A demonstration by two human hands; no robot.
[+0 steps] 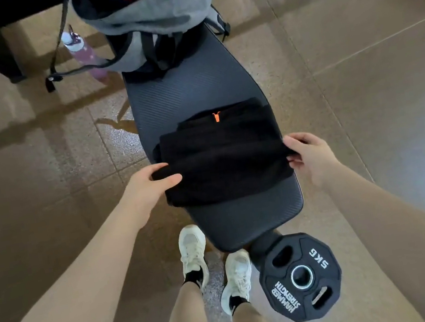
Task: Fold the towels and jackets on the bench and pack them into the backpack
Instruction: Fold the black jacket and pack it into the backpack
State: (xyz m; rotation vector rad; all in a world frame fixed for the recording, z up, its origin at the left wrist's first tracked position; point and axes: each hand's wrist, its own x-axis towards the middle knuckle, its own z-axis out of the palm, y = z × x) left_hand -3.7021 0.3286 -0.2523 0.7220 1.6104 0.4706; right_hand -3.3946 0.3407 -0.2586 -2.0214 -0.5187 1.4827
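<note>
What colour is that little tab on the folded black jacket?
Orange tab, at the jacket's far edge; head view.

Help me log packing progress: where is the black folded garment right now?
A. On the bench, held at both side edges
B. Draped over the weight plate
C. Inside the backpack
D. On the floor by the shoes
A: the black folded garment lies on the bench, with the left hand and right hand gripping its side edges; the backpack sits at the far end.
</note>
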